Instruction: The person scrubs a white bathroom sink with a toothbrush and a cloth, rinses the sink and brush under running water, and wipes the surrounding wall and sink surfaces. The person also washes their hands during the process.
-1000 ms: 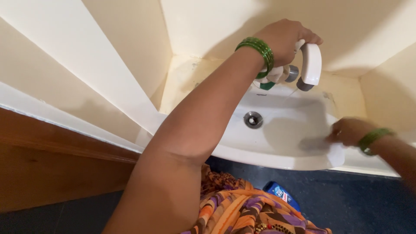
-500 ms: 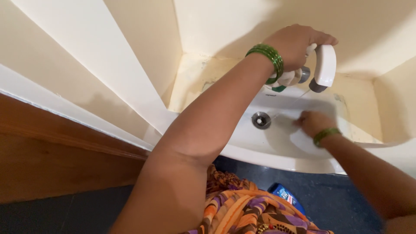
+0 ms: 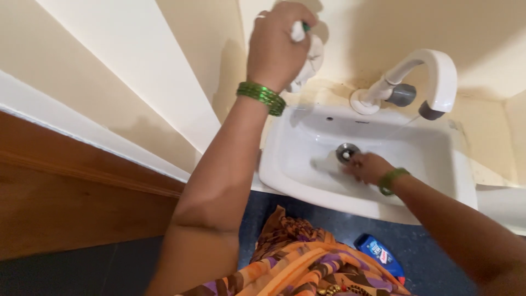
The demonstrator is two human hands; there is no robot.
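White tap (image 3: 422,77) spout arcs right over basin (image 3: 438,159) — left hand (image 3: 276,46) clenched on wall handle (image 3: 309,55); right hand (image 3: 367,166) curled at drain (image 3: 346,152), grip unclear.

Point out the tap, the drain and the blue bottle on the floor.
tap (image 3: 438,68), head view, top of its white curved spout
drain (image 3: 346,151), head view, metal ring in the basin
blue bottle (image 3: 381,257), head view, its body

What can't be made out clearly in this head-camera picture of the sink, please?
- Head view: the white object in the left hand is mostly covered by the fingers.
- What the right hand presses by the drain lies under it.
- The blue bottle on the floor is partly behind the right forearm.
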